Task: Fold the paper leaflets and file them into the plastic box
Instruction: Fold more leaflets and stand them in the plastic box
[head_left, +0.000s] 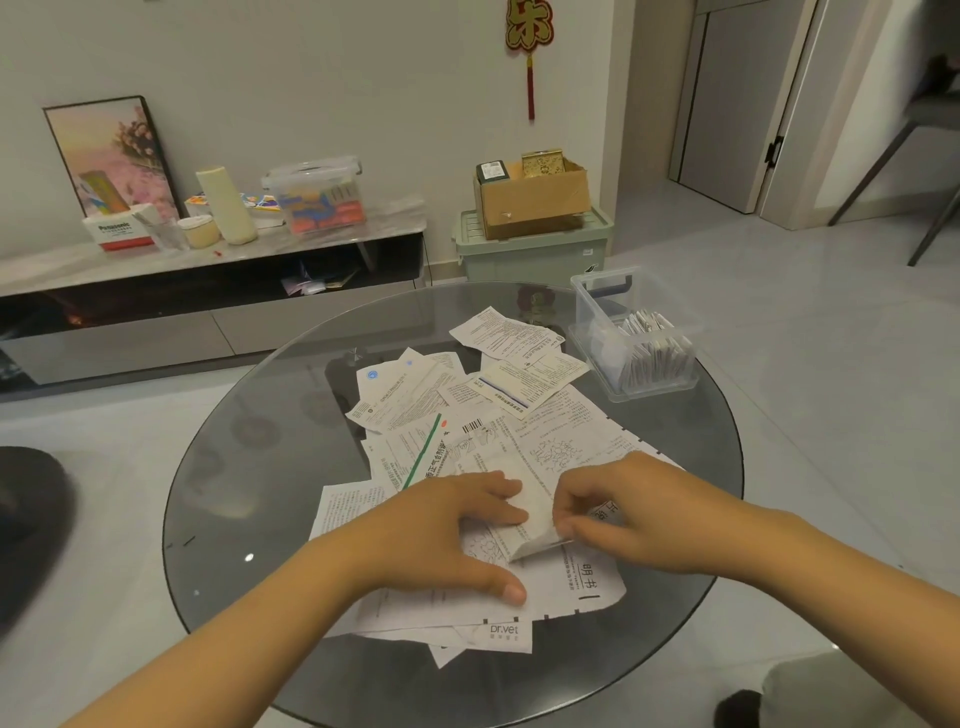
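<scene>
Head view: my left hand (447, 525) lies flat, fingers straight, pressing a half-folded leaflet (530, 512) on the near part of the glass bench (249, 457). My right hand (618, 512) pinches its lifted edge; fingertips partly hidden. Loose leaflets (467, 395) overlap, print unreadable. Plastic box (636, 338), far right, holds folded ones.
</scene>
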